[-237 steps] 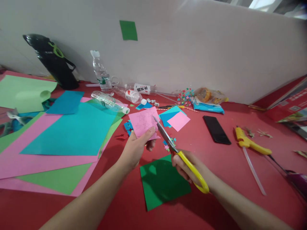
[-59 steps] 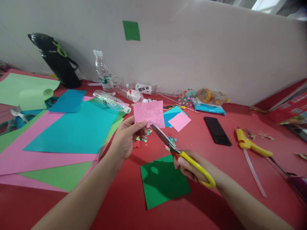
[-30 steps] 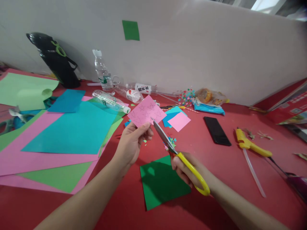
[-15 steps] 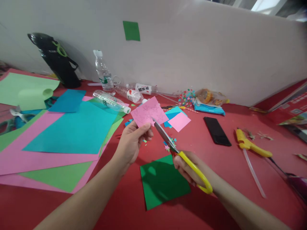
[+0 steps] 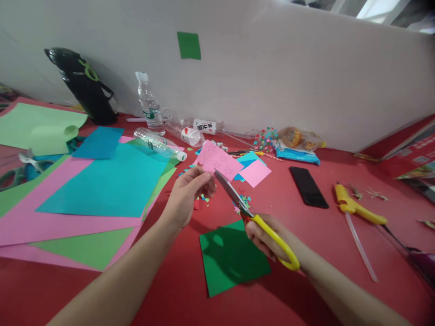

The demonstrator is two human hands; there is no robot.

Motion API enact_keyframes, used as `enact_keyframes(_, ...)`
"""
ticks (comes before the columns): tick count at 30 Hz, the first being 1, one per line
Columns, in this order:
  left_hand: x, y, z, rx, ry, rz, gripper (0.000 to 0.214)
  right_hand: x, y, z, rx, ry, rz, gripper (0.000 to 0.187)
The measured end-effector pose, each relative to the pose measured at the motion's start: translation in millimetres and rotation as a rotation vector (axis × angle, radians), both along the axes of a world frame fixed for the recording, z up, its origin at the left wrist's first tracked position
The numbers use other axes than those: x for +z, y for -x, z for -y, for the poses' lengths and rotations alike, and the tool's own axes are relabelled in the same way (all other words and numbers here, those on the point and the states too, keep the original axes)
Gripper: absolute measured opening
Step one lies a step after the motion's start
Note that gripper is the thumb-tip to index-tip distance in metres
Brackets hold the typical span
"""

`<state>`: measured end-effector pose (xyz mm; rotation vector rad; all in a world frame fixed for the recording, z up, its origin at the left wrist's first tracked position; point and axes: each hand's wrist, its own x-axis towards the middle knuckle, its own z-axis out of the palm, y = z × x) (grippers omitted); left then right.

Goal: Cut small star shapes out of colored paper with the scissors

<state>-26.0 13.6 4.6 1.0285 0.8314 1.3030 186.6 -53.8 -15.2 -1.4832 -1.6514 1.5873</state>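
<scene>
My left hand [image 5: 186, 195] pinches a small pink paper [image 5: 217, 160] with pencilled stars on it, held above the red table [image 5: 306, 235]. My right hand [image 5: 263, 235] grips yellow-handled scissors [image 5: 253, 217]. Their blades point up and left, and the tip meets the paper's lower edge just right of my left fingers. Small coloured paper scraps [image 5: 203, 199] lie on the table under my left hand. A green paper square [image 5: 233, 258] lies flat below both hands.
Large pink, teal and green sheets [image 5: 98, 185] cover the left side. Plastic bottles [image 5: 149, 106] and a black flask [image 5: 83, 88] stand by the wall. A black phone [image 5: 308, 186], a yellow glue gun [image 5: 356, 208] and a snack bag [image 5: 295, 142] lie to the right.
My left hand has turned and tilted the pink paper flatter against the scissor blades. The scissors stay at the paper's edge, barely shifted. More scraps show under my left hand.
</scene>
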Motion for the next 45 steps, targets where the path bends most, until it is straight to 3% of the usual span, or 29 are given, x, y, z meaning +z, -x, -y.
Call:
enact_keyframes(9, 0.4, -1, 0, 0.048, -0.071, -0.037, 0.011, 1.4, 0, -1, -0.003, 0.010, 0.011, 0.050)
enact_keyframes(18, 7.6, 8, -2, 0.052, -0.149, -0.261, 0.017, 4.8, -8, 2, 0.049, -0.006, 0.033, 0.062)
enact_keyframes(28, 9.2, 15, -6, -0.042, -0.122, -0.281, 0.018, 20.3, 1, 0, -0.007, 0.062, -0.032, 0.053)
enact_keyframes(38, 12.5, 16, -6, -0.043, -0.065, -0.306, 0.019, 14.4, -13, -3, 0.104, 0.002, 0.016, 0.055)
enact_keyframes(45, 7.0, 14, -7, -0.005, -0.026, -0.231, 0.016, 14.4, -14, -5, 0.085, 0.047, -0.033, 0.049)
